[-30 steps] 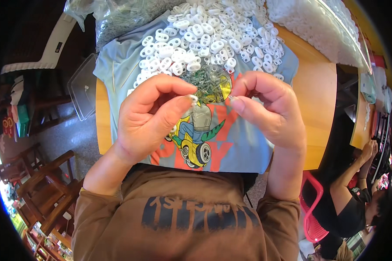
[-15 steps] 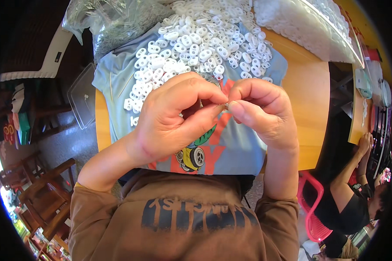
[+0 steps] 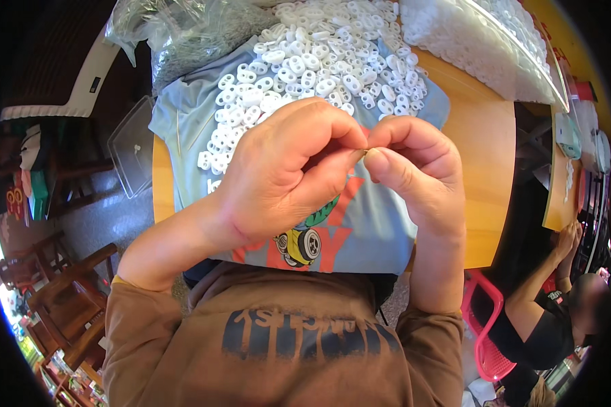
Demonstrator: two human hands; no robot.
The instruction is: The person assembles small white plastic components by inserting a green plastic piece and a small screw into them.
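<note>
My left hand (image 3: pixel 295 159) and my right hand (image 3: pixel 414 169) meet fingertip to fingertip above a grey-blue printed shirt (image 3: pixel 380 234) spread over the table. Both pinch at a tiny part between them; a thin, brassy sliver shows there, too small to name. Just beyond my hands lies a heap of small white plastic oval pieces (image 3: pixel 305 64), each with two holes. Some of these pieces are hidden behind my left hand.
A wooden table (image 3: pixel 485 183) carries the shirt. A clear plastic bag of small grey parts (image 3: pixel 204 44) stands far left, and a clear container of white pieces (image 3: pixel 475 51) far right. A pink chair (image 3: pixel 485 325) and another person (image 3: pixel 540 305) are at right.
My joined fingertips have shifted slightly right and away from me, still pinched together. The view has moved a little. At right, the other person's arms and head have shifted slightly.
</note>
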